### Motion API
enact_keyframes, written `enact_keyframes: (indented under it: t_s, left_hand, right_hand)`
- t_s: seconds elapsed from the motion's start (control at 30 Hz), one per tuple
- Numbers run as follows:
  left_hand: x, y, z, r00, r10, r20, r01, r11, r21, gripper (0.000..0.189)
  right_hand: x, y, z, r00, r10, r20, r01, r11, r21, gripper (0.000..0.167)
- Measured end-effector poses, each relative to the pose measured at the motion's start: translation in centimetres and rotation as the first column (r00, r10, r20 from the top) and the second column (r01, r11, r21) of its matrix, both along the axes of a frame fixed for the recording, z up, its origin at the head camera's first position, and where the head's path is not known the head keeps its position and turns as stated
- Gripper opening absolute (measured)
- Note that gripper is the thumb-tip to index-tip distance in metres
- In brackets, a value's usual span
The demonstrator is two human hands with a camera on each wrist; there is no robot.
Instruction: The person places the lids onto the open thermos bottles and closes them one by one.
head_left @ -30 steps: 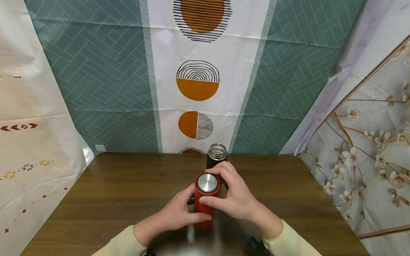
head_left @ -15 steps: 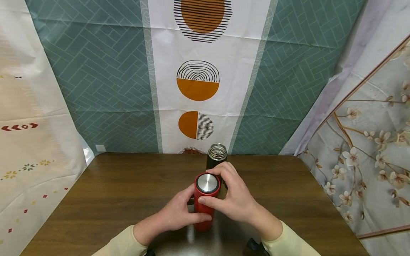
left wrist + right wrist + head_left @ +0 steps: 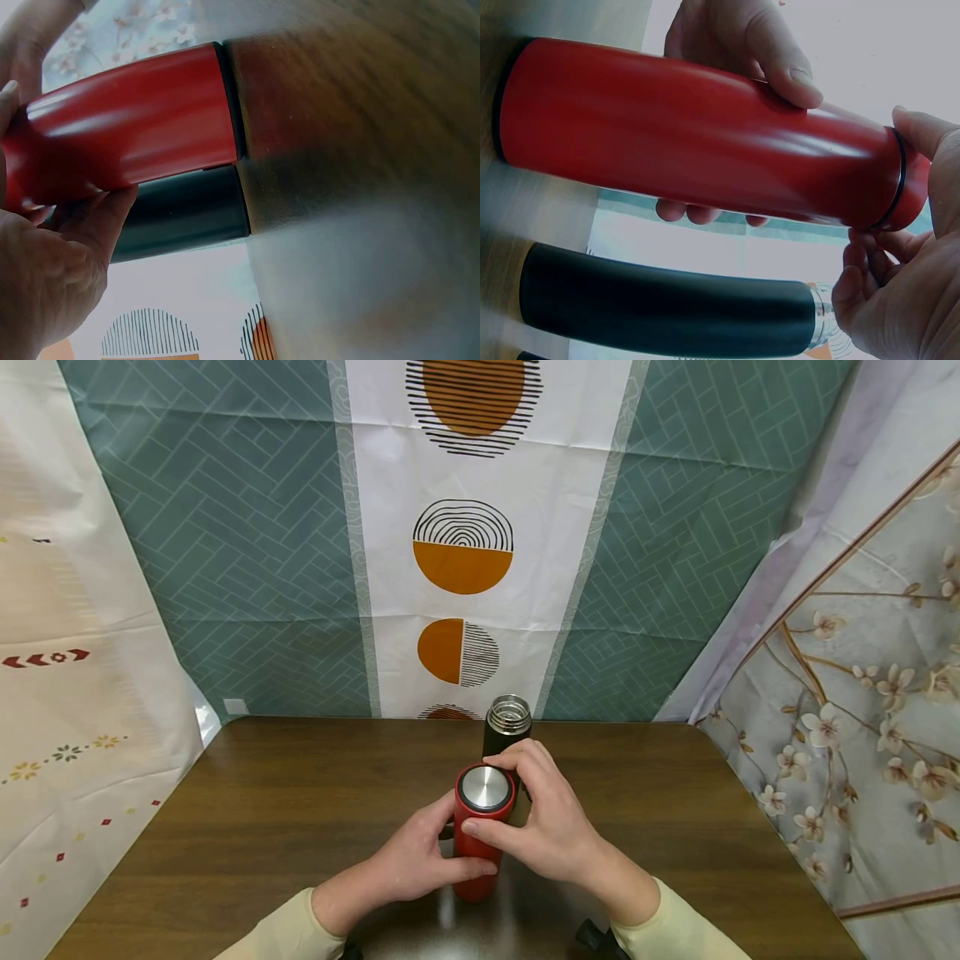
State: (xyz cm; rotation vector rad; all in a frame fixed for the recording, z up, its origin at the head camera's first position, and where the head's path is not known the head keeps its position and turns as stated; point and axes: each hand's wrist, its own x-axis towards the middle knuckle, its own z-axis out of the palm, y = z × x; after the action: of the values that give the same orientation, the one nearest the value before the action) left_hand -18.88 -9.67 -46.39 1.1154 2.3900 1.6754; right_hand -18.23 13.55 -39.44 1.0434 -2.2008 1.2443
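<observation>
A red vacuum flask (image 3: 477,850) stands upright on the table, with a brushed steel disc on top of its lid (image 3: 485,788). My left hand (image 3: 416,858) grips the flask's body, thumb across the near side. My right hand (image 3: 553,827) holds the lid at the rim, thumb in front and fingers behind. In the right wrist view a black ring marks the seam between red body (image 3: 667,127) and lid (image 3: 915,196). Just behind stands a black flask (image 3: 498,743), its threaded steel neck (image 3: 510,716) uncovered.
The brown wooden table (image 3: 315,793) reaches back to a patterned cloth (image 3: 270,568). Patterned cloths hang at both sides too. A small dark object (image 3: 447,832) shows partly beside the red flask, behind my left hand; its kind is hidden.
My right thumb has slid slightly left along the front of the lid. My left hand and both flasks have kept their places.
</observation>
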Motion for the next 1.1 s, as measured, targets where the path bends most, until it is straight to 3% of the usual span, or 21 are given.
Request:
enact_keyframes:
  t_s: [0.67, 1.1]
  left_hand:
    - [0.12, 0.21, 0.11, 0.998, 0.052, -0.035, -0.052, 0.999, 0.001, 0.07]
    - [0.23, -0.07, 0.19, 1.0, 0.013, 0.008, -0.013, 1.0, -0.009, 0.069]
  right_hand:
    - [-0.05, -0.22, 0.06, 1.0, 0.002, -0.007, -0.002, 1.0, -0.01, 0.061]
    - [0.12, 0.08, 0.12, 1.0, -0.009, -0.008, 0.009, 0.999, 0.033, 0.06]
